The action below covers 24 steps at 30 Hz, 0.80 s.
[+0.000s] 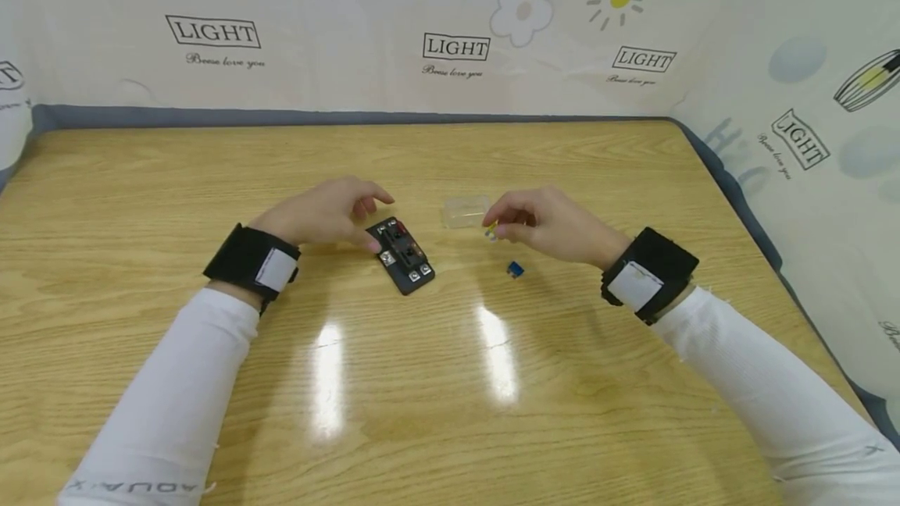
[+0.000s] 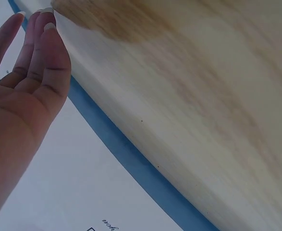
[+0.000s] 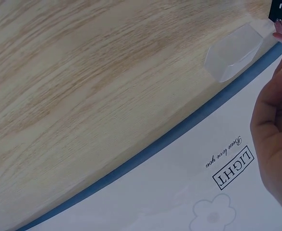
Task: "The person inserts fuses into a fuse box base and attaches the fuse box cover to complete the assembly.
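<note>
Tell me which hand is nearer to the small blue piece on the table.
Right. The right hand, pinching a small yellow piece, is just above the blue piece in the head view; the left hand is farther off, to its left, by the black board.

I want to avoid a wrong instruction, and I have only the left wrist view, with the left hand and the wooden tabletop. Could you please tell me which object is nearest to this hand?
Observer: The head view shows a black board right by the left hand.
Operator: Thank you. Does the right hand hold something?
Observer: Yes, it pinches a small yellowish piece between thumb and fingers.
Operator: And does a loose part lie on the table near that hand?
Observer: Yes, a small blue piece lies there, nearer to the wearer than the right hand's fingertips.
</note>
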Motion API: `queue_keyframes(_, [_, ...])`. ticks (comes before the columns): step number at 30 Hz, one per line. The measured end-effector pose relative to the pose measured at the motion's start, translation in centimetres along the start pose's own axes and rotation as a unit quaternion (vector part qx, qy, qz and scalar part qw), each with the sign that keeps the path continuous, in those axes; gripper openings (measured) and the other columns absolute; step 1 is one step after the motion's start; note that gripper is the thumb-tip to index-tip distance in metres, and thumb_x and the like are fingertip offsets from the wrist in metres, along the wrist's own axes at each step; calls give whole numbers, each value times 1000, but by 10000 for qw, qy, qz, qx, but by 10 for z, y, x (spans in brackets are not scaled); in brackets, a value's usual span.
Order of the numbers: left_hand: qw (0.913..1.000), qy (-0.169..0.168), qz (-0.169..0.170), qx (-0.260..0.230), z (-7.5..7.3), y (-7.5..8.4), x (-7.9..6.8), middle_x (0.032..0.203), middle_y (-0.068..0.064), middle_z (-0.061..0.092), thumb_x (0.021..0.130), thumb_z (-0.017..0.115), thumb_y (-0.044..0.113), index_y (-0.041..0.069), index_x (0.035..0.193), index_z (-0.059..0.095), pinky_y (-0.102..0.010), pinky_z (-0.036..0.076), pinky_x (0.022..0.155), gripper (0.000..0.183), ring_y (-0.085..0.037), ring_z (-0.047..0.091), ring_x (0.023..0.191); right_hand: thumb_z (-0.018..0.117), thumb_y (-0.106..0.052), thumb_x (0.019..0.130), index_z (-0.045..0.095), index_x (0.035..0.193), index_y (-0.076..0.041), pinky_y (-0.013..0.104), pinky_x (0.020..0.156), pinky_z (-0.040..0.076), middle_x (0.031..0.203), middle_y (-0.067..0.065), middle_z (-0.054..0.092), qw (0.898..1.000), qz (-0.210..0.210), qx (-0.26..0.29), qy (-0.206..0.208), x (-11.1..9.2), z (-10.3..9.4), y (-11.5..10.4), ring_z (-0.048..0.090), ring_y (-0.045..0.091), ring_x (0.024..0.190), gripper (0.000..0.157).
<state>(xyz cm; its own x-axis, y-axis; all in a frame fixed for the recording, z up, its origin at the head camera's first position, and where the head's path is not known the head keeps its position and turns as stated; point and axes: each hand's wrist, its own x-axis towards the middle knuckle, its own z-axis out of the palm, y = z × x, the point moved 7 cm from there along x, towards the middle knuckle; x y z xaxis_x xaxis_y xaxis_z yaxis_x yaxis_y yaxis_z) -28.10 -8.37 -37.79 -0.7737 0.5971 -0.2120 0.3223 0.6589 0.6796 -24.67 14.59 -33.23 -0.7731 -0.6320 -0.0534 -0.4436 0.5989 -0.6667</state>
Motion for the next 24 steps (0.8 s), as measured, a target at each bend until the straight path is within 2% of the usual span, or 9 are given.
queue_keyframes(4, [9999,-115,-41,-13,4,2,2,118,-20,60,72,82,9,7,135,54,-52,45,97,69,-32,55,107,62,-4,92,69,107,-2,32,64,50,94,17,73,10000,47,10,-29,0,2,2,64,29,79,17])
queue_keyframes(11, [9988,-422,190,-145,11,4,5,106,-17,66,72,80,0,10,130,61,-44,46,87,62,-28,59,93,62,-4,92,69,107,-1,33,65,50,93,17,73,10000,22,-2,-43,0,3,1,64,29,78,16])
queue_keyframes(19, [9988,-440,199,80,10,0,9,106,-15,67,70,79,-6,14,123,65,-47,46,92,58,-28,59,96,63,-4,91,69,106,0,33,65,50,92,17,74,9999,-22,-29,-98,0,5,-1,63,29,77,16])
queue_keyframes(24, [9987,-481,139,-5,9,-3,11,107,-16,67,68,80,-5,14,121,66,-47,45,93,58,-29,58,97,63,-3,91,68,106,0,35,65,50,92,17,74,9999,-10,-45,-143,1,6,-2,64,29,77,16])
